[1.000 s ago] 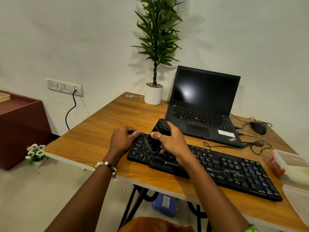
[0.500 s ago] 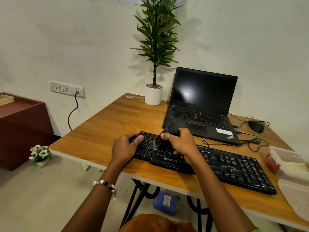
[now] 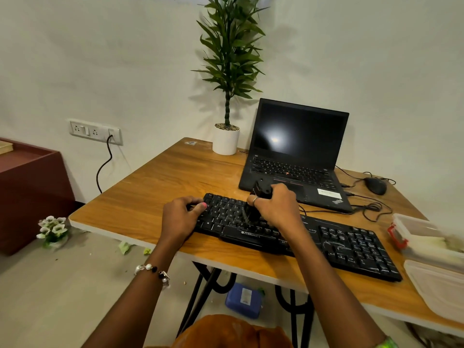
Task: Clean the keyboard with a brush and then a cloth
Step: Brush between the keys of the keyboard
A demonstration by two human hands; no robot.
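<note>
A black keyboard (image 3: 351, 244) lies along the front edge of the wooden table (image 3: 163, 182), marked with white dust on its right half. My right hand (image 3: 276, 207) grips a black brush (image 3: 261, 190), whose bristles touch the keys in the left-middle part of the keyboard. My left hand (image 3: 180, 217) holds the keyboard's left end, fingers curled over the far edge and thumb on the keys. No cloth is visible.
An open black laptop (image 3: 296, 156) stands behind the keyboard, a potted plant (image 3: 226, 139) to its left. A mouse (image 3: 375, 185) and loose cables lie at the right. Plastic containers (image 3: 426, 237) sit at the table's right edge.
The brush in my right hand has moved rightward and farther back across the keys. My left hand stays on the keyboard's left end. The camera has tilted.
</note>
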